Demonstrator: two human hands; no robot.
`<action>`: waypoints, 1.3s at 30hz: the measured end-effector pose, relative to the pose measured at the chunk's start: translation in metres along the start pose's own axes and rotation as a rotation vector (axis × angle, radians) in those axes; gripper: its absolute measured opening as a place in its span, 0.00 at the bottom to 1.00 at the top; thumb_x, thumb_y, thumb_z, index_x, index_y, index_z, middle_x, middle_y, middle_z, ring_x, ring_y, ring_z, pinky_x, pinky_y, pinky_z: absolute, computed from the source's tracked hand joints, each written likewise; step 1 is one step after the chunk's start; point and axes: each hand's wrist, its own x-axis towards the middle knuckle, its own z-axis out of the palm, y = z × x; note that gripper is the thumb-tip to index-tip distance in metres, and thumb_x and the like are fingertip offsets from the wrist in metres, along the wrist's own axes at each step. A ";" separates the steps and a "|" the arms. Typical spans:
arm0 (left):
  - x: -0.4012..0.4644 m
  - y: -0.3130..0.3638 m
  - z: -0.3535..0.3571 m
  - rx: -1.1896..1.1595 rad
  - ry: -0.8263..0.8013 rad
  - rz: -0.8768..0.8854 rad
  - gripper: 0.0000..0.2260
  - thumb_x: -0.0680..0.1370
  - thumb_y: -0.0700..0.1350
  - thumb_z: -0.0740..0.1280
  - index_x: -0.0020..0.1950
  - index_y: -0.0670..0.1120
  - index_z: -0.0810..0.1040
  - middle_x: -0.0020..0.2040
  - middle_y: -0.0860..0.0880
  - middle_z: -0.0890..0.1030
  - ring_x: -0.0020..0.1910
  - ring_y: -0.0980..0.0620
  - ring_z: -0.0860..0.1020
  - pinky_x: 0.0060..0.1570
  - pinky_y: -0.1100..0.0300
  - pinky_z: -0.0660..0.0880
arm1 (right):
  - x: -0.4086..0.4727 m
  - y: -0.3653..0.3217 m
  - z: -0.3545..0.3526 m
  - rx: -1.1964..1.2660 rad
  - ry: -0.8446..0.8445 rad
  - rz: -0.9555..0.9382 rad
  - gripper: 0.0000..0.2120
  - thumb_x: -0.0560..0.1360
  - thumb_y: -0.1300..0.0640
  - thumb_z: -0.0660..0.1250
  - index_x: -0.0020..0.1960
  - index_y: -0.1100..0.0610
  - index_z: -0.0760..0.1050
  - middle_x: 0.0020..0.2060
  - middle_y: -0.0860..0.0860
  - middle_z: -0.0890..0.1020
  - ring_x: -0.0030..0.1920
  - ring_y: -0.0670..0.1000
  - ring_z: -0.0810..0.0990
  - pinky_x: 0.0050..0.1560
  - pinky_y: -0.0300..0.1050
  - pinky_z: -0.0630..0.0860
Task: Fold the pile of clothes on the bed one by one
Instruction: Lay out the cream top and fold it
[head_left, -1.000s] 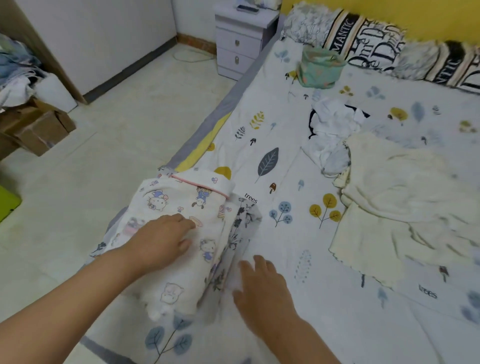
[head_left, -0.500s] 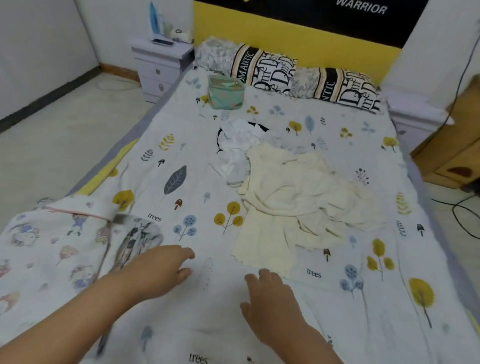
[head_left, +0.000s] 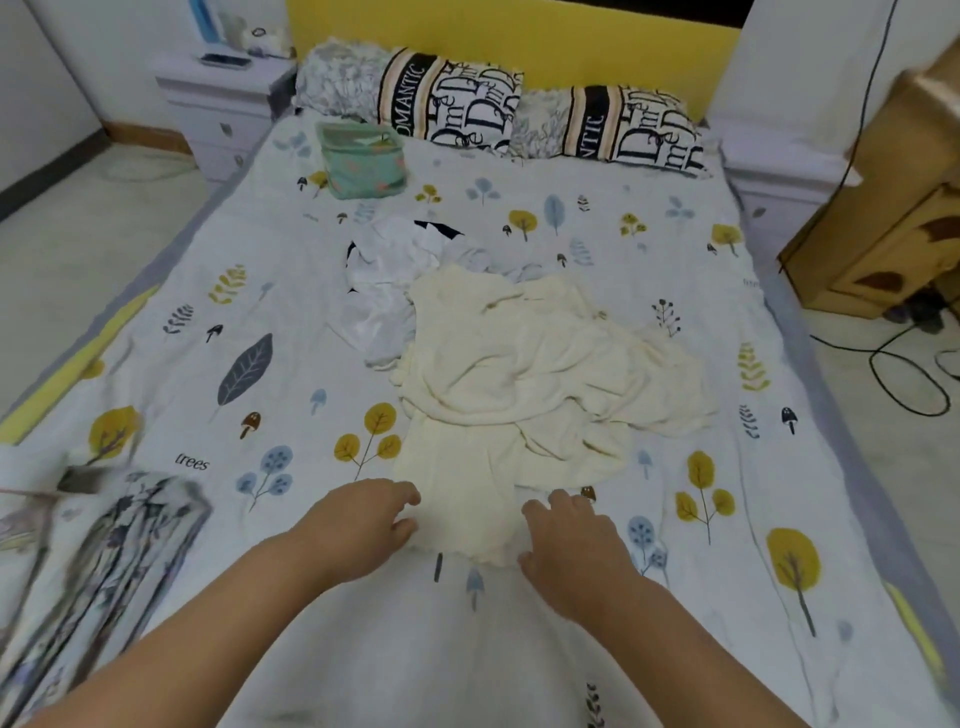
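A crumpled cream garment (head_left: 524, 364) lies in the middle of the bed (head_left: 291, 291), its near end stretching towards me. My left hand (head_left: 358, 525) reaches the left side of that near end, fingers loosely bent and touching the cloth. At the right side of the same end is my right hand (head_left: 571, 540), fingers relaxed on the fabric. A white and black garment (head_left: 389, 270) lies bunched behind the cream one. Folded clothes with a dark floral print (head_left: 119, 545) lie at the bed's left edge, blurred.
Two lettered pillows (head_left: 457, 98) lean on the yellow headboard. A green fabric pouch (head_left: 361, 158) stands near them. A white nightstand (head_left: 218, 98) is at the far left, a wooden cabinet (head_left: 893, 234) and floor cables (head_left: 904, 374) on the right.
My view swung right from the folded stack to the pile. Both hands left the folded clothes and moved forward to the near end of the cream garment.
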 end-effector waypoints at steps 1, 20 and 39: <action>0.008 -0.001 0.001 0.000 0.003 0.000 0.16 0.81 0.52 0.56 0.68 0.52 0.67 0.64 0.53 0.74 0.61 0.54 0.72 0.59 0.62 0.69 | 0.009 0.004 0.000 -0.006 -0.002 0.002 0.17 0.79 0.53 0.56 0.66 0.55 0.64 0.61 0.54 0.68 0.61 0.54 0.67 0.58 0.48 0.65; 0.216 -0.080 0.055 -0.175 0.093 -0.206 0.29 0.78 0.43 0.60 0.76 0.50 0.52 0.75 0.39 0.54 0.70 0.41 0.64 0.63 0.56 0.64 | 0.274 0.002 0.064 -0.010 0.072 0.021 0.39 0.77 0.44 0.59 0.76 0.48 0.36 0.75 0.57 0.36 0.75 0.60 0.38 0.70 0.63 0.50; 0.175 -0.027 -0.036 -0.272 0.109 0.100 0.13 0.77 0.51 0.65 0.35 0.52 0.66 0.34 0.55 0.71 0.39 0.51 0.71 0.35 0.62 0.62 | 0.165 0.039 0.012 0.188 0.310 0.030 0.06 0.79 0.59 0.52 0.53 0.52 0.66 0.37 0.48 0.74 0.38 0.51 0.73 0.37 0.42 0.64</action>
